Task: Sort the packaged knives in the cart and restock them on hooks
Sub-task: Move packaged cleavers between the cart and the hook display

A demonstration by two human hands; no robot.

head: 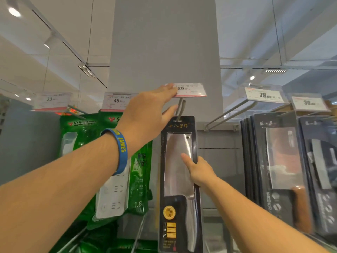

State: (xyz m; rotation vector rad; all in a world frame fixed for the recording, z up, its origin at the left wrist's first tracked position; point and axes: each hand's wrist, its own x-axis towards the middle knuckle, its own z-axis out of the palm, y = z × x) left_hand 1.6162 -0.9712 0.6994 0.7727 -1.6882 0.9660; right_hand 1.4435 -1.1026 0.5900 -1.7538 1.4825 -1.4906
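Across the middle of the frame rises a broad grey pillar (164, 42), with shop display hooks along its foot. Left of centre hang green packs of power strips (78, 128). At the right edge, dark knife packs (273, 152) hang in a row on their own hooks. From centre to lower centre hangs the packaged knife (175, 161) (a black card with a cleaver behind clear plastic), upright and alone on its peg.

The hands are well apart. The right hand (200, 172) grips the pack's right edge, thumb on the front and fingers wrapped behind. The left hand (145, 110), with a blue wristband (122, 150) on its wrist, reaches up with straight fingers touching the price tag (191, 89) marked 89, its thumb just beside the hook (180, 106).

The hook's prongs meet the pack's top hole, though full seating is hard to confirm. This pack looks nearly hung, with only sliding back and letting go left. The cart is out of view, so how many packs remain is unknown.
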